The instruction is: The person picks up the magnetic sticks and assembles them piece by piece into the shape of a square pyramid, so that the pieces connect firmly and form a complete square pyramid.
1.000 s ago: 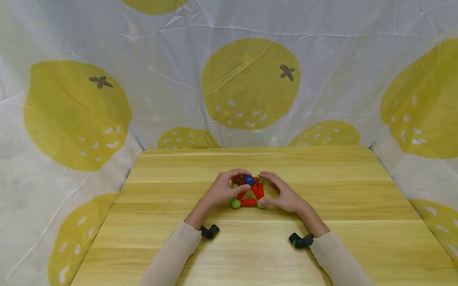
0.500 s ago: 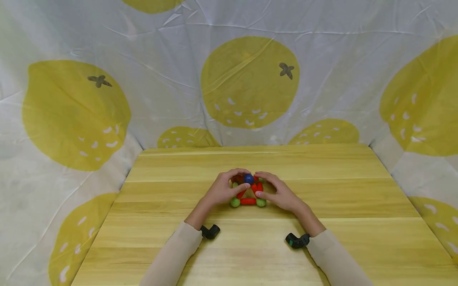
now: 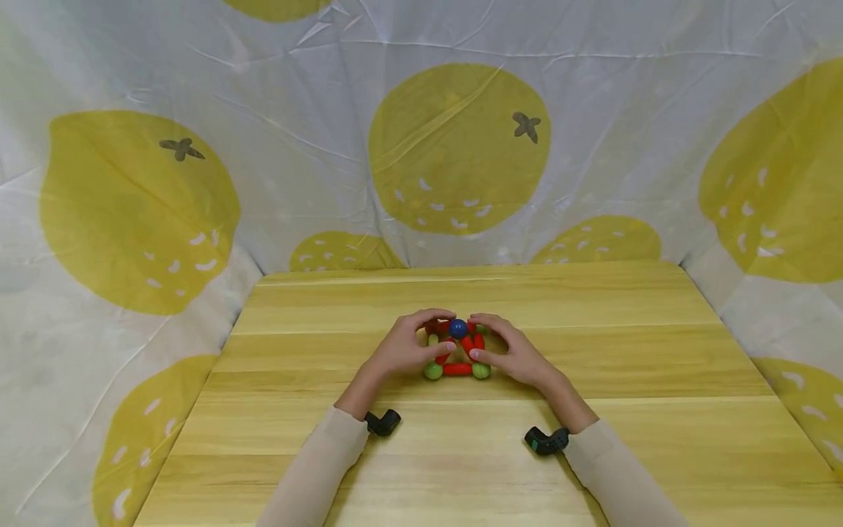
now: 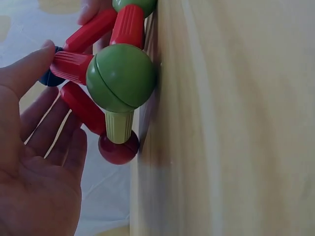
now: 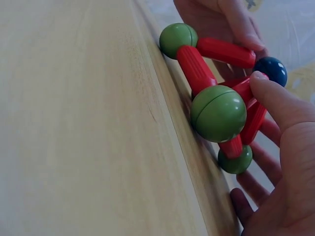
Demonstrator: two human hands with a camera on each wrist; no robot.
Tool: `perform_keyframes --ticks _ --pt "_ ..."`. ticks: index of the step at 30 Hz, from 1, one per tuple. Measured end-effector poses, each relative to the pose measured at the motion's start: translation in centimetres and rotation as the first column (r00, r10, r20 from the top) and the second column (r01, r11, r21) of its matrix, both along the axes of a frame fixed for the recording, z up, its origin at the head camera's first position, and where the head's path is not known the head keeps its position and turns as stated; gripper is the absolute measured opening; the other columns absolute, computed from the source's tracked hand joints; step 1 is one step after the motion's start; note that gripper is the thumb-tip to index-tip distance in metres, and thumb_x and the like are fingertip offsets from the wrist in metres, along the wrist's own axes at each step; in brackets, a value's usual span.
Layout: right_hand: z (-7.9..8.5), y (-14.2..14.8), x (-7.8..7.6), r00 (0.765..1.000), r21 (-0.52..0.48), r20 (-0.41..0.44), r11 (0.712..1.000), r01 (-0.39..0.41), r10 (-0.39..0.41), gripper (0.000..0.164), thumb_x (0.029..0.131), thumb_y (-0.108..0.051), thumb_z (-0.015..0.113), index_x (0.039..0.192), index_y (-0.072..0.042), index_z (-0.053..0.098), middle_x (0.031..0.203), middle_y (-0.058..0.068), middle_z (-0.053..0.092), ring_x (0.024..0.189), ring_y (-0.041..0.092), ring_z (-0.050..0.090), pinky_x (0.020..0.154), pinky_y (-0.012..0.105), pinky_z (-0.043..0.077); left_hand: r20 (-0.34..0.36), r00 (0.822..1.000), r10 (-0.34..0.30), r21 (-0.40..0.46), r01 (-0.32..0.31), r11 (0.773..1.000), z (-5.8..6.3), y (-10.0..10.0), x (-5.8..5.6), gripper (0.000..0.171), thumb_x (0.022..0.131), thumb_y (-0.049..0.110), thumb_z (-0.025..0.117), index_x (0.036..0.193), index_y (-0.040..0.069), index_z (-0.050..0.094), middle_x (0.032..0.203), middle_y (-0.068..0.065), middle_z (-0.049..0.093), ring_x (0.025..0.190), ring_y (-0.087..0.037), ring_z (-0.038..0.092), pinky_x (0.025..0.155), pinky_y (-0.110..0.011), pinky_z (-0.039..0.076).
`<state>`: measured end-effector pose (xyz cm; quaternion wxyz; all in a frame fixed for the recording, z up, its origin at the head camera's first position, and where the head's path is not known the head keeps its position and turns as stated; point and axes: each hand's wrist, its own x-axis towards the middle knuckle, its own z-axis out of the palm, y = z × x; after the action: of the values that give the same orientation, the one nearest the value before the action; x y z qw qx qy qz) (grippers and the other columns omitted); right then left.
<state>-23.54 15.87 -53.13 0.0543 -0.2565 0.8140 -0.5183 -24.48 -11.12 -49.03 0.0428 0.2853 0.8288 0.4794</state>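
Note:
A pyramid of magnetic rods and balls stands on the wooden table (image 3: 454, 454), a blue ball (image 3: 457, 329) at its peak. Red rods (image 3: 457, 369) slope and run between green balls (image 3: 432, 371) at the base. In the left wrist view, a short yellow-green rod (image 4: 118, 127) joins a green ball to a dark red ball (image 4: 118, 152). My left hand (image 3: 403, 347) holds the pyramid's left side, thumb on a sloping red rod just below the blue ball, fingers behind. From the right, my right hand (image 3: 525, 357) holds the opposite sloping rod, its thumb near the blue ball.
A black wrist device (image 3: 384, 423) sits at the left wrist, and another black device (image 3: 546, 440) at the right. A lemon-print cloth (image 3: 309, 168) hangs behind the table and along both sides.
My right hand has moved inward and up, its thumb going from the front right green ball to the sloping rod. My left hand has shifted slightly left, off the blue ball.

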Motion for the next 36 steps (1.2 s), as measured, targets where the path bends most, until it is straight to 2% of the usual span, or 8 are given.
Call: perform_keyframes --ticks 6,14,19,22,25,30,34,36 --pt "0.13 0.06 -0.08 1.000 -0.004 0.013 1.000 0.012 -0.012 0.059 0.096 -0.031 0.075 0.149 -0.024 0.052 0.159 0.004 0.043 0.151 0.035 0.035 0.123 0.065 0.023 0.004 0.999 -0.039 0.011 0.039 0.999 -0.08 -0.28 -0.16 0.047 0.092 0.035 0.079 0.136 0.023 0.065 0.125 0.006 0.071 0.113 -0.020 0.068 0.110 -0.043 0.050" --pt "0.23 -0.19 -0.20 1.000 -0.003 0.005 1.000 0.013 -0.013 0.059 0.095 -0.032 0.076 0.148 -0.024 0.053 0.158 0.004 0.045 0.150 0.033 0.036 0.124 0.062 0.023 -0.026 0.999 -0.027 -0.020 0.026 0.999 -0.02 -0.51 -0.07 0.055 0.086 0.034 0.085 0.136 0.023 0.064 0.126 0.006 0.070 0.114 -0.020 0.068 0.110 -0.041 0.050" --pt "0.23 -0.25 -0.28 1.000 -0.007 -0.004 1.000 0.006 -0.006 0.059 0.095 -0.031 0.076 0.149 -0.020 0.053 0.157 0.004 0.046 0.149 0.033 0.037 0.124 0.062 0.024 -0.093 0.995 0.027 -0.016 -0.029 0.999 0.09 -0.85 0.07 0.049 0.081 0.033 0.091 0.121 0.018 0.067 0.111 -0.001 0.070 0.099 -0.021 0.066 0.092 -0.037 0.056" --pt "0.26 -0.26 -0.26 1.000 -0.009 0.003 1.000 0.007 -0.007 0.060 0.095 -0.030 0.076 0.149 -0.020 0.053 0.157 0.004 0.046 0.150 0.032 0.037 0.124 0.061 0.023 -0.062 0.998 0.022 -0.006 -0.022 1.000 0.14 -0.97 0.27 0.044 0.080 0.031 0.091 0.113 0.015 0.067 0.096 -0.001 0.069 0.085 -0.019 0.064 0.078 -0.032 0.057" --pt "0.34 -0.28 -0.15 1.000 -0.010 -0.005 1.000 0.006 -0.006 0.060 0.095 -0.029 0.076 0.149 -0.019 0.053 0.158 0.006 0.045 0.150 0.034 0.037 0.124 0.062 0.024 -0.001 1.000 -0.005 -0.001 0.005 1.000 0.07 -0.94 0.39 0.039 0.083 0.029 0.089 0.111 0.015 0.066 0.088 0.001 0.070 0.077 -0.015 0.066 0.072 -0.028 0.059" --pt "0.25 -0.31 0.03 1.000 -0.003 -0.004 1.000 0.009 -0.009 0.061 0.095 -0.031 0.076 0.150 -0.020 0.052 0.159 0.006 0.044 0.150 0.034 0.037 0.123 0.062 0.024 0.029 1.000 0.000 0.012 -0.001 1.000 -0.17 -0.91 0.42 0.034 0.087 0.024 0.085 0.113 0.016 0.064 0.089 0.003 0.071 0.075 -0.013 0.068 0.073 -0.027 0.061" --pt "-0.03 -0.30 0.10 1.000 0.004 0.006 1.000 0.012 -0.012 0.060 0.095 -0.032 0.075 0.150 -0.025 0.051 0.160 0.003 0.043 0.151 0.033 0.035 0.124 0.063 0.023 0.026 1.000 -0.001 0.013 0.001 1.000 -0.28 -0.93 0.46 0.037 0.089 0.022 0.084 0.119 0.019 0.064 0.088 0.003 0.070 0.075 -0.013 0.068 0.073 -0.028 0.061" --pt "0.16 -0.37 0.23 1.000 0.016 0.015 1.000 0.010 -0.010 0.065 0.094 -0.029 0.078 0.152 -0.022 0.050 0.161 0.007 0.041 0.152 0.035 0.034 0.124 0.064 0.023 0.021 1.000 -0.007 0.000 0.007 1.000 -0.24 -0.99 0.47 0.041 0.088 0.024 0.084 0.123 0.021 0.064 0.089 0.003 0.070 0.076 -0.012 0.067 0.074 -0.027 0.061"
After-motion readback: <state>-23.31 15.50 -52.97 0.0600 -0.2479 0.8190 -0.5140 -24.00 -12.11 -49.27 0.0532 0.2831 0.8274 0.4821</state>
